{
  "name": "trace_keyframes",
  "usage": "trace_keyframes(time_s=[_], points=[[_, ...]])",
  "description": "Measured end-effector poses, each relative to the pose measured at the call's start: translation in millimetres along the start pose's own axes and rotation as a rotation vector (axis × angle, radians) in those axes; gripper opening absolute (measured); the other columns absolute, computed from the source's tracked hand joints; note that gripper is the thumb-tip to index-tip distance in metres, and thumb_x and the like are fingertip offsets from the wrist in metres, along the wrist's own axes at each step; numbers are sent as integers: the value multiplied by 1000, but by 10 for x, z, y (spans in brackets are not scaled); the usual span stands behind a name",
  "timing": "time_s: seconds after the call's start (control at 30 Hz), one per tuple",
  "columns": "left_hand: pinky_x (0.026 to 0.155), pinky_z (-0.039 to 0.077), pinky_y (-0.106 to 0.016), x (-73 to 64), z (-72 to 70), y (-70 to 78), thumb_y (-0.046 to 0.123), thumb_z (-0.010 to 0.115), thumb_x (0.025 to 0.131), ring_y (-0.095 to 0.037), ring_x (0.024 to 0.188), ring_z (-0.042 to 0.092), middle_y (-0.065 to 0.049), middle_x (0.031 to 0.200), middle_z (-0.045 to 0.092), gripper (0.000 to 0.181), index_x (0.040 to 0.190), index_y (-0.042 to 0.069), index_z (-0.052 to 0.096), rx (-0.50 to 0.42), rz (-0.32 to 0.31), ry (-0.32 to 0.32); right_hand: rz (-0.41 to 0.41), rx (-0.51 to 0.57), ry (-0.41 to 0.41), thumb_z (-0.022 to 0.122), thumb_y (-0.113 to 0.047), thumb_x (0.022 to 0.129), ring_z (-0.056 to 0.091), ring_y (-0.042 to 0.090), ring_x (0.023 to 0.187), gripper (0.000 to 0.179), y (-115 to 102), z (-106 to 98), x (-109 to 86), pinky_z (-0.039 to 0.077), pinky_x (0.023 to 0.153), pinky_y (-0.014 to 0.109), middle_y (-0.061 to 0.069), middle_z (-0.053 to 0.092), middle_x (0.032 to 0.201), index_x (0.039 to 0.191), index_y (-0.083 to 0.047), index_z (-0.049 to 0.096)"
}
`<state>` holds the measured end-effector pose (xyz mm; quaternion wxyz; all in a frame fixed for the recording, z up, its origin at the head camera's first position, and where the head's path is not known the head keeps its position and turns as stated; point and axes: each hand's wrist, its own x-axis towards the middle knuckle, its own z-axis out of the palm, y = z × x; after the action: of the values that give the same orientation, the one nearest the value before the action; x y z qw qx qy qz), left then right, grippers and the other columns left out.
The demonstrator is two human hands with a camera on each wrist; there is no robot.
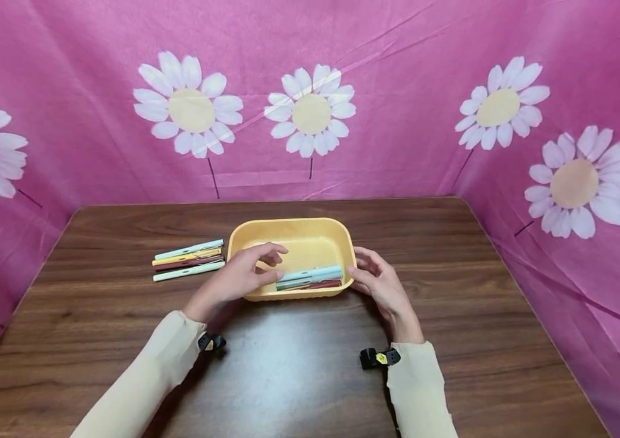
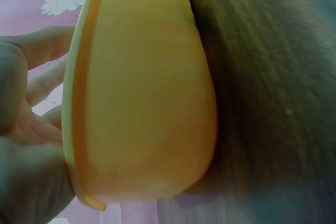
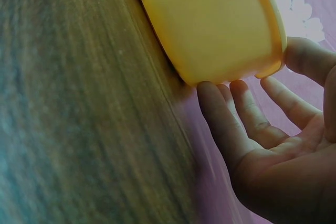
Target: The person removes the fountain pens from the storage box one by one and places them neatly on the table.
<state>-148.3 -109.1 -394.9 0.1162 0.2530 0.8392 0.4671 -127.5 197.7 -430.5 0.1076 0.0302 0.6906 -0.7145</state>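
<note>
A yellow rectangular plastic container (image 1: 288, 229) rests on the wooden table. Several capped pens (image 1: 310, 277), light blue and dark red among them, lie in its front right part. My left hand (image 1: 244, 271) reaches over the container's left side, fingers loosely bent and thumb near the pens' left ends, with nothing visible between them. At the right end, my right hand (image 1: 383, 286) holds the container, thumb at the rim and fingertips (image 3: 210, 95) against the outer wall. The left wrist view shows the container's outer side, which hides part of the left hand (image 2: 31, 124).
Left of the container, several more pens (image 1: 189, 260) in pale green, yellow and dark red lie side by side on the table (image 1: 479, 340). A pink cloth (image 1: 397, 121) printed with white daisies hangs behind the table and along its sides.
</note>
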Motion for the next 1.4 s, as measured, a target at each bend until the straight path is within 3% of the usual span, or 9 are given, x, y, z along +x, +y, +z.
trace_keyframes(time_s=[0.17,0.3,0.53,0.73,0.97,1.2,1.4], points=[[92,54,-44,62,19,19,12,75,92,-33,107,64,-19,117,66,45,132,-2,60,53,-22,-42,-7,-6,-9,65,-5,98,64,20,105,52,-10,-14,14,57,86,33,29,52,137,147,-2,47],[93,53,-46,90,56,36,15,78,90,-32,107,64,-17,117,67,45,130,0,62,115,-75,-68,-12,-25,-15,66,-8,98,64,21,106,52,-33,-20,33,57,86,33,28,53,137,146,-3,48],[92,52,-45,136,175,53,17,80,90,-28,105,66,-13,111,70,41,126,4,64,259,-125,-126,24,-27,-8,67,-8,98,64,21,106,52,6,-22,10,57,87,34,27,53,136,146,-3,48],[93,51,-45,194,189,76,18,80,89,-28,106,66,-10,109,72,39,124,6,65,291,-162,-170,14,-17,4,66,-6,98,64,20,104,52,14,-16,-4,57,86,33,28,54,135,146,-2,48],[90,52,-41,252,172,53,15,80,90,-23,101,67,-6,103,72,28,115,10,68,303,-184,-169,-10,-5,-6,66,-6,98,64,22,106,52,-5,11,7,57,87,34,29,53,136,146,-2,48],[83,52,-37,265,161,59,8,78,90,-15,85,63,1,89,69,19,107,10,72,318,-144,-168,-2,-5,17,66,-5,98,64,19,104,53,-6,3,-5,57,86,33,28,53,136,147,-2,48],[81,52,-35,276,156,26,5,78,88,-13,82,61,4,85,67,12,98,11,75,327,-122,-107,-3,13,16,67,-6,97,64,21,105,52,27,9,10,57,87,34,28,54,134,145,-2,49]])
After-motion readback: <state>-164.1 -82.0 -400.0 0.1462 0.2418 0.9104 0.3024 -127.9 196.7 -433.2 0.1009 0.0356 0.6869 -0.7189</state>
